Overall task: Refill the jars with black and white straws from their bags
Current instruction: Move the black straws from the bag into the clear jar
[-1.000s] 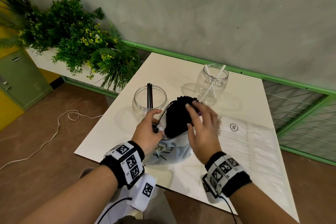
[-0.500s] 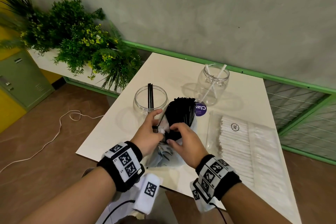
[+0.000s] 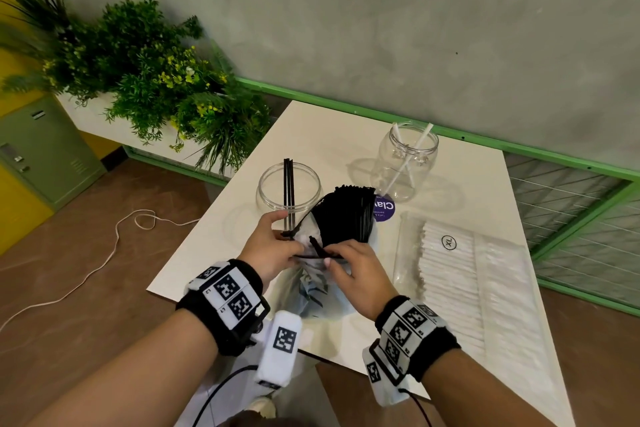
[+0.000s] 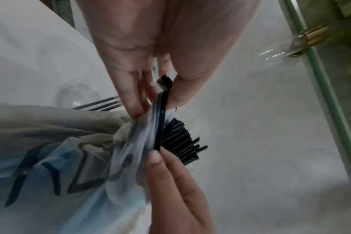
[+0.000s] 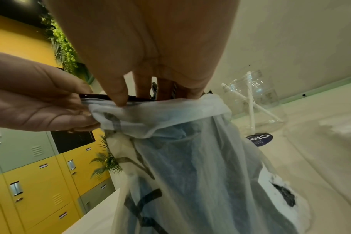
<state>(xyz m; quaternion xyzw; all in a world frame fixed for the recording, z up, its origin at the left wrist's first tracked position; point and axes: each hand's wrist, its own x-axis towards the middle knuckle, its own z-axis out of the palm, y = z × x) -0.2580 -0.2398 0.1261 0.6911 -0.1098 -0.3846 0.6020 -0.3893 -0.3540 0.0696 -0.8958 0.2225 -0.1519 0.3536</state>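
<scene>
A translucent white bag [image 3: 311,295] lies on the white table [image 3: 214,246], with a bundle of black straws [image 3: 346,215] sticking out of its mouth toward the jars. My left hand [image 3: 291,246] pinches the bag's black-edged rim [image 4: 160,120] on its left. My right hand [image 3: 332,260] pinches the same rim, thumb outside and fingers inside [image 5: 142,96]. A clear jar [image 3: 287,191] with three black straws stands just beyond my left hand. A second clear jar [image 3: 407,159] with two white straws stands at the back. A flat clear bag of white straws [image 3: 460,274] lies to the right.
A purple round label [image 3: 384,208] lies by the straw tips. Potted greenery [image 3: 156,87] borders the table's left side, a green rail [image 3: 519,146] and grey wall its far side. Yellow and green lockers [image 5: 30,174] stand to the left. A cable [image 3: 104,253] lies on the floor.
My right hand came off the top of the black straw bundle and dropped to the bag's rim near my left hand. The bag mouth has slid back, baring more of the straws.
</scene>
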